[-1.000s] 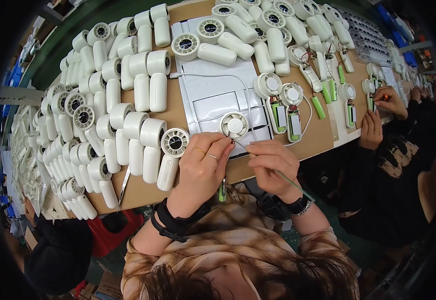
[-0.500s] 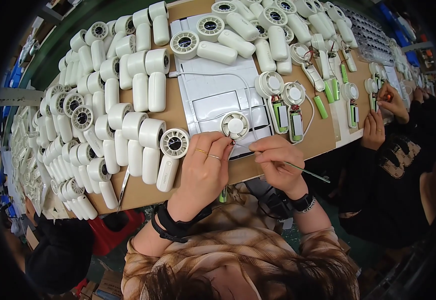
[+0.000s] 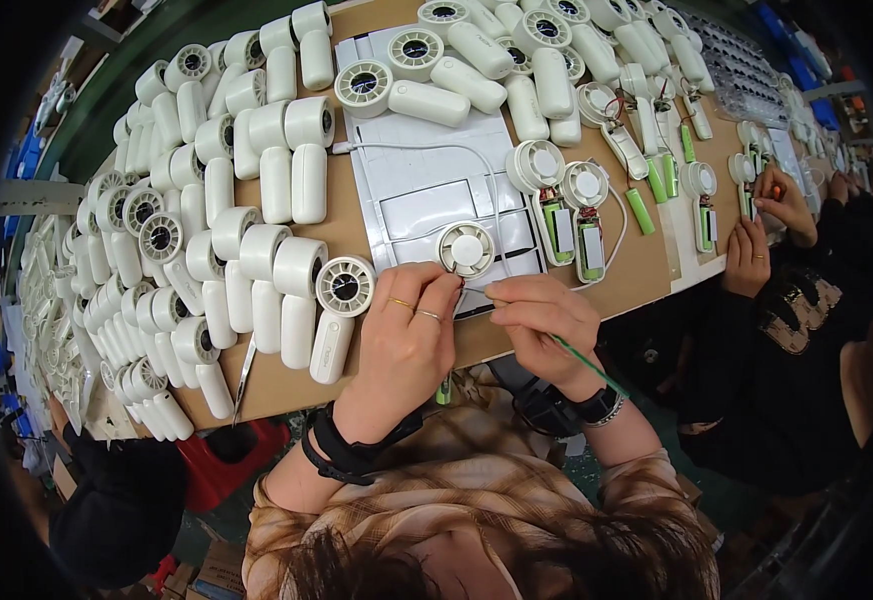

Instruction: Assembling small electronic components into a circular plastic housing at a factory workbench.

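My left hand (image 3: 412,325) is closed on a small handheld fan (image 3: 467,249), just below its round white head. A green end shows beneath that hand; the rest of the fan's handle is hidden behind my fingers. My right hand (image 3: 547,325) pinches a thin green stick-like tool (image 3: 585,360). Its narrow tip reaches left to the spot where my left fingertips grip, under the fan head. What the tip touches is too small to make out. Both hands are over the front edge of the work table, beside a white sheet (image 3: 412,185).
Finished-looking white fans (image 3: 309,185) stand in rows at left and at the back. Opened fans (image 3: 589,225) with green batteries lie to the right, near a loose green battery (image 3: 641,211). A white cable (image 3: 427,147) crosses the sheet. Tweezers (image 3: 245,378) lie front left. A co-worker's hands (image 3: 752,250) work at right.
My right hand has shifted slightly left, nearer my left fingertips, and the green tool's rear end now slopes down more steeply. My left hand still holds the fan.
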